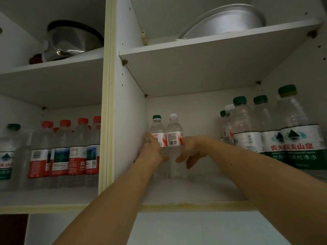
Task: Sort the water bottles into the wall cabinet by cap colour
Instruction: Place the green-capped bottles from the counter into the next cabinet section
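I have both hands up in the right compartment of the wall cabinet [127, 103], a white laminate box with a yellowed front edge. My left hand [153, 151] curls its fingers against the left side of a small green-capped bottle [157, 131], and my right hand [190, 151] wraps the right side of the small white-capped bottle [174, 131] beside it; the two bottles touch, pressed between my palms, so each hand is clamped on its own bottle. Both are clear, ribbed plastic cylinders with rounded shoulders and white paper labels striped in red, one showing a barcode. They stand upright on the lower shelf, long axes vertical, caps pointing up, near the left wall of the compartment. Further right on the same shelf stands a cluster of larger green-capped bottles [290, 135], smooth and clear with green and white labels, also upright. In the left compartment is a row of red-capped bottles [60, 152] with red and white labels, and one green-capped bottle at the far left [7, 156]. On the upper shelves rest a shiny steel pot [70, 43] on the left and a dull, tilted metal basin [224, 22] on the right.
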